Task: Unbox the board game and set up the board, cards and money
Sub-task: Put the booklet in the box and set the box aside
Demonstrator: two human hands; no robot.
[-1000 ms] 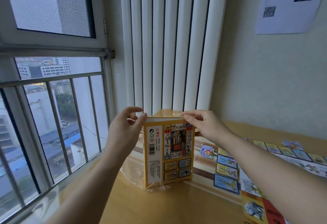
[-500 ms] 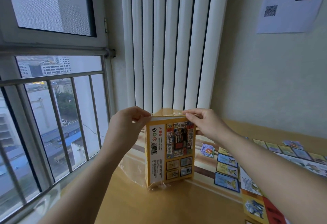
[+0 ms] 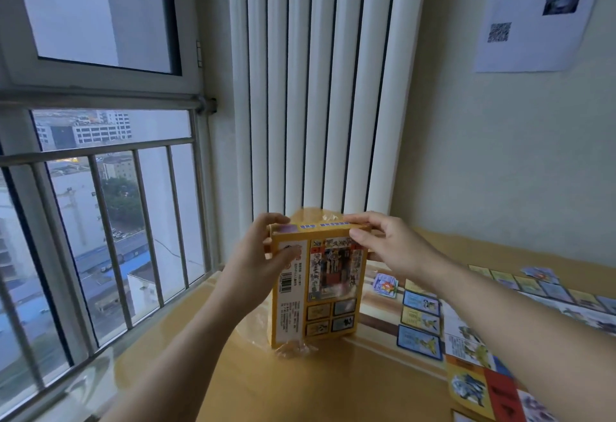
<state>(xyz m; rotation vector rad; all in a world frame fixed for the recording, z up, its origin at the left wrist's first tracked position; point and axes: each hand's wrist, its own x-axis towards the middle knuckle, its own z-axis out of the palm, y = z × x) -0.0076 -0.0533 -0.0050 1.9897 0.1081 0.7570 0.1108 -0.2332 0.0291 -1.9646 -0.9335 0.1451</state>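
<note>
A yellow game box [image 3: 316, 301] stands upright on the wooden table [image 3: 300, 385], its printed back with a barcode facing me. My left hand [image 3: 258, 260] grips its top left corner, thumb on the back face. My right hand [image 3: 388, 245] holds the top right corner, fingers over the top flap. Crumpled clear wrap [image 3: 293, 350] lies under the box. The game board [image 3: 480, 355] is unfolded at the right with several cards [image 3: 420, 321] laid along its edge. No money is in view.
A barred window [image 3: 110, 221] runs along the table's left side. White vertical blinds [image 3: 320, 88] hang behind the box. A small card pile [image 3: 386, 284] lies just right of the box. A paper sheet [image 3: 536, 11] is stuck to the wall.
Both hands have closed down onto the box's top corners, and the top flap now lies folded flat over the box. The box stays upright in the same spot.
</note>
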